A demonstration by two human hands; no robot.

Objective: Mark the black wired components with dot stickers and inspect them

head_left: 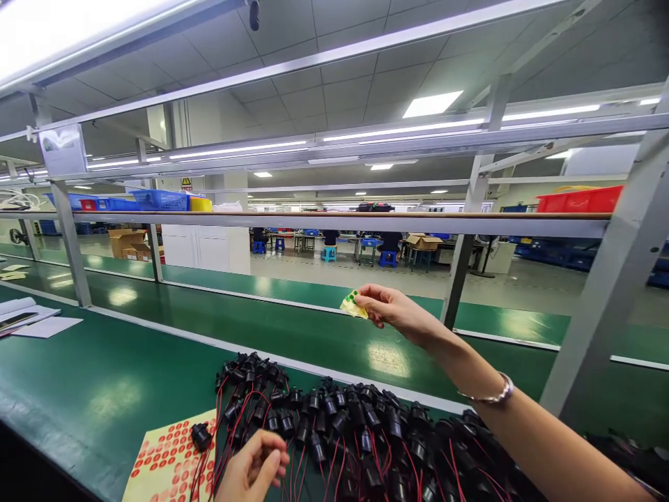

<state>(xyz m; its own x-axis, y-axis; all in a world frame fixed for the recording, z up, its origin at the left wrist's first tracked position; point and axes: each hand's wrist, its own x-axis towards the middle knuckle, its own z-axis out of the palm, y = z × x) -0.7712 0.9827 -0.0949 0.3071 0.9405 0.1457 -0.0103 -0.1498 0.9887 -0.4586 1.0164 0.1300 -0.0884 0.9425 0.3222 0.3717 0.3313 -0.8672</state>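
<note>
My right hand is raised over the far green belt, thumb and fingers pinching a small crumpled piece of yellow sticker paper with green round dots. A silver bracelet circles that wrist. Low in the view, my left hand is loosely half-curled beside red wires, with nothing visible in it. Many black cylindrical parts with red and black wires lie heaped along the bench. One separate black part rests on a yellowish sheet of red round stickers, left of my left hand.
A white strip divides the green bench from the belt. Metal posts hold a shelf with blue baskets and a red bin. Papers and a phone lie at left.
</note>
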